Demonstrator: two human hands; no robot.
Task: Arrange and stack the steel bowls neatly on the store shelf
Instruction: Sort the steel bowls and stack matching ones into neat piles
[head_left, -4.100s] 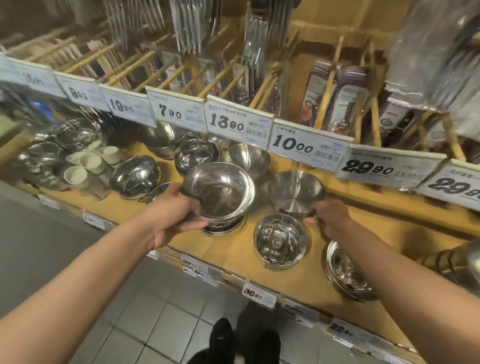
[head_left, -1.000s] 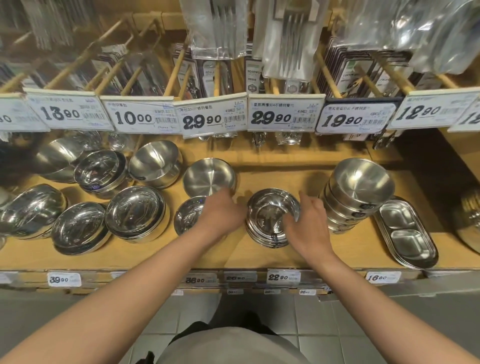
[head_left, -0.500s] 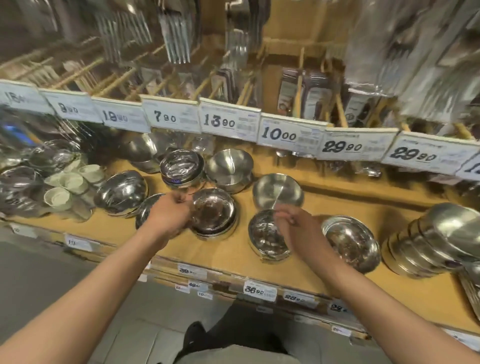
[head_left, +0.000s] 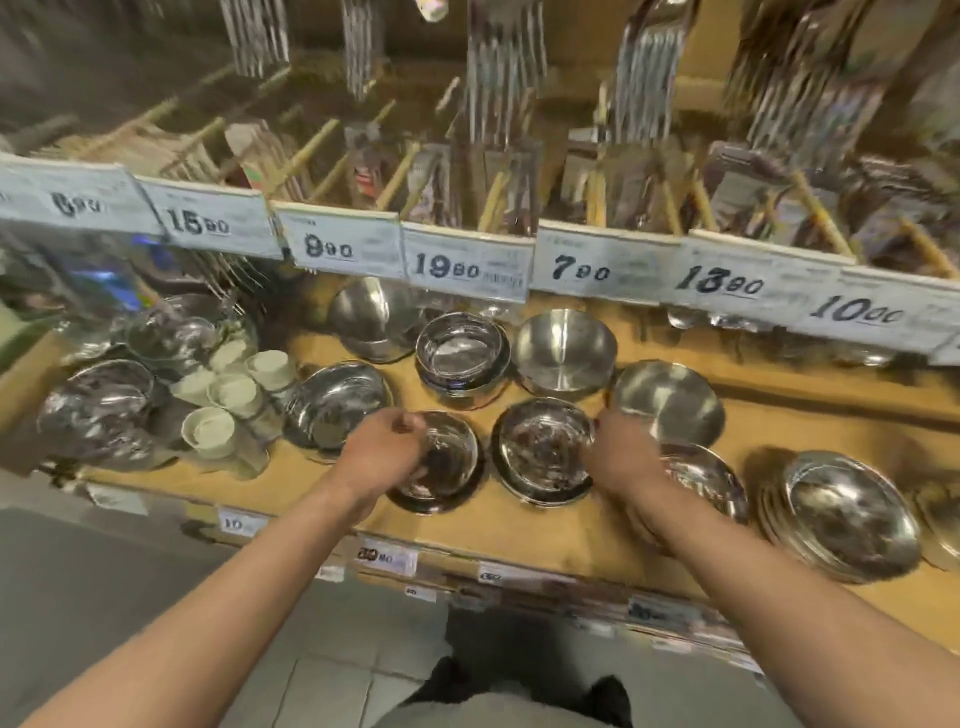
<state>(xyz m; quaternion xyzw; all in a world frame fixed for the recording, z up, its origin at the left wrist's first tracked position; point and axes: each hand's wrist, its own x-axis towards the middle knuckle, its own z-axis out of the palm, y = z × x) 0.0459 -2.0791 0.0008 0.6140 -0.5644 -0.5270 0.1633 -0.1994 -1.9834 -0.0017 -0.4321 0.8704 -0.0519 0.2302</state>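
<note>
Both hands are down at the wooden shelf (head_left: 524, 525) with steel bowls all over it. The left hand (head_left: 382, 454) is at the left rim of a small shiny bowl (head_left: 447, 467) near the front edge of the shelf, fingers curled onto the rim, looks like it grips it, though it's blurry. Just to the right of that bowl sits another bowl stack (head_left: 543, 449), and the right hand (head_left: 618, 457) is touching its right rim; honestly can't tell if those fingers are spread or pinching, too much motion blur. Behind these two, toward the back edge, there's a deeper shiny bowl (head_left: 460, 353) and next to it a matte bowl (head_left: 563, 351), plus another matte one (head_left: 667, 400) further right. A wide shallow bowl (head_left: 852, 514) leans on a stack near the right end of the shelf. Over on the left end there's a bunch of small cream cups (head_left: 234, 395) and more shiny bowls (head_left: 96, 410). Price tags (head_left: 467, 265) hang in a row above the bowls, and packaged cutlery (head_left: 504, 67) hangs higher up.
</note>
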